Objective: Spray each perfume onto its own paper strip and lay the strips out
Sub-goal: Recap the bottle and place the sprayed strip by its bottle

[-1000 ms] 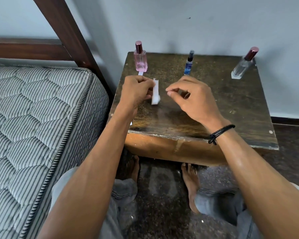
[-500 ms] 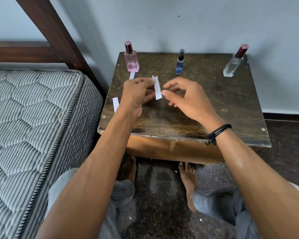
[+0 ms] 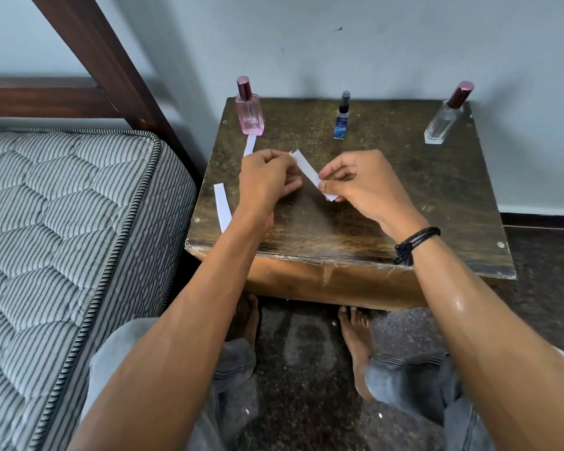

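A white paper strip hangs slanted above the dark wooden table. My left hand pinches its upper end and my right hand pinches its lower end. Three perfume bottles stand along the back edge: a pink one at the left, a small blue one in the middle, a clear one with a dark red cap at the right. One strip lies just in front of the pink bottle. Another strip lies near the table's left edge.
A striped quilted mattress and a dark wooden bed frame fill the left side. A grey wall stands right behind the table. My bare feet rest on the speckled floor under the table's front edge.
My right hand has closed in and taken hold of the strip's lower end. The strip has tilted from nearly upright to slanting down to the right.
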Demonstrator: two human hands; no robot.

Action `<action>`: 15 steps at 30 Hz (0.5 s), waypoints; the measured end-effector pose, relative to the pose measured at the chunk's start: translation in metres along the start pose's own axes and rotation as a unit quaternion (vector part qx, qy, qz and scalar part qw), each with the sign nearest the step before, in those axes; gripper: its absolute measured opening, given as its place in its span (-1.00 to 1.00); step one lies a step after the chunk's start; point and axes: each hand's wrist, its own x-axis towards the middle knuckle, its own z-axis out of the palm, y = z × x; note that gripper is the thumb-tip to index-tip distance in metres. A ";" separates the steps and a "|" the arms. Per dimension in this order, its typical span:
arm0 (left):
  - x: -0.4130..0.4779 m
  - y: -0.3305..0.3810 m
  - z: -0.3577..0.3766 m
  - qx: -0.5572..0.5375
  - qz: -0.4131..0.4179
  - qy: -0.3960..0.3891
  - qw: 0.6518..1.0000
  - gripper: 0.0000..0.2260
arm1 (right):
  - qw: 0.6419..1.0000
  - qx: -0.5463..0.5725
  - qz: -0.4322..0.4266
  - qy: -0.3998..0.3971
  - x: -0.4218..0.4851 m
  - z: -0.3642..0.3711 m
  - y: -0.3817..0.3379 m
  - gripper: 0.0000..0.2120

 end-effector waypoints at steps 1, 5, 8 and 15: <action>0.002 -0.003 -0.001 0.073 0.027 0.016 0.997 -0.89 | 1.000 -0.022 0.000 -0.004 0.001 -0.001 0.002 -0.89; -0.001 -0.005 0.001 0.251 0.077 0.044 0.964 -0.90 | 0.994 -0.107 -0.004 -0.008 -0.001 0.002 0.002 -0.88; -0.001 -0.003 0.002 0.302 0.099 0.050 0.947 -0.87 | 0.990 -0.144 -0.008 -0.010 -0.003 0.003 0.000 -0.90; 0.002 -0.005 0.002 0.346 0.119 0.061 0.929 -0.86 | 0.981 -0.191 -0.007 -0.017 -0.003 0.004 0.002 -0.88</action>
